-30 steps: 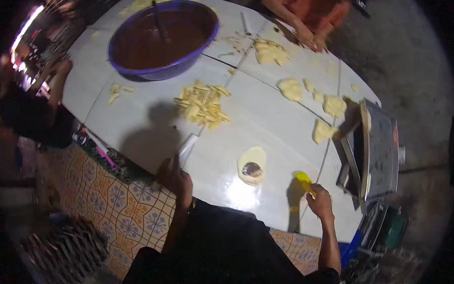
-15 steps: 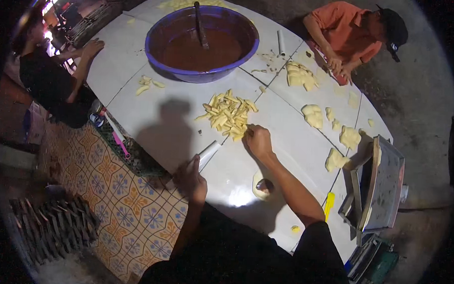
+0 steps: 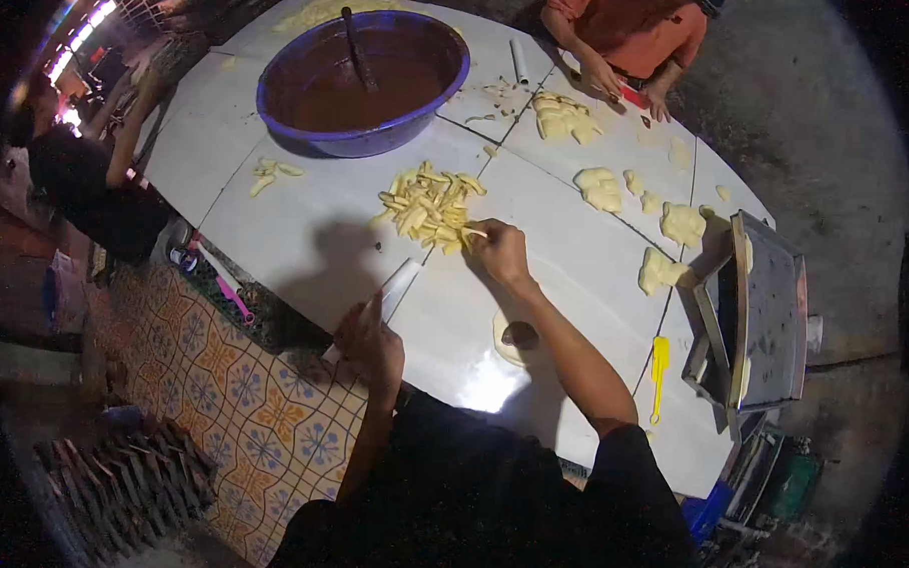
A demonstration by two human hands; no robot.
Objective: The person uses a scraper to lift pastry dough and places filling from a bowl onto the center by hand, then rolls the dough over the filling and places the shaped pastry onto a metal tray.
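Observation:
My left hand (image 3: 372, 346) is closed around a smooth white rolling pin (image 3: 402, 282), pipe-like and slanting over the near edge of the table. At the right side of a heap of pale yellow banana strips (image 3: 417, 208), my right hand (image 3: 501, 250) pinches one strip; its fingertips are partly hidden. Below my right forearm lies a flattened round of dough (image 3: 506, 348) with a dark brown dab of filling (image 3: 520, 334) on it.
A purple basin (image 3: 364, 141) of brown filling with a stick stands beyond the heap. Dough lumps (image 3: 598, 189), a yellow spatula (image 3: 659, 376) and metal trays (image 3: 774, 315) lie rightward. A person in orange (image 3: 633, 35) works across the table; another person (image 3: 88, 181) is at left.
My right hand now has a strip between its fingertips at the heap's edge. The left hand keeps its hold on the rolling pin. The whole view has shifted slightly.

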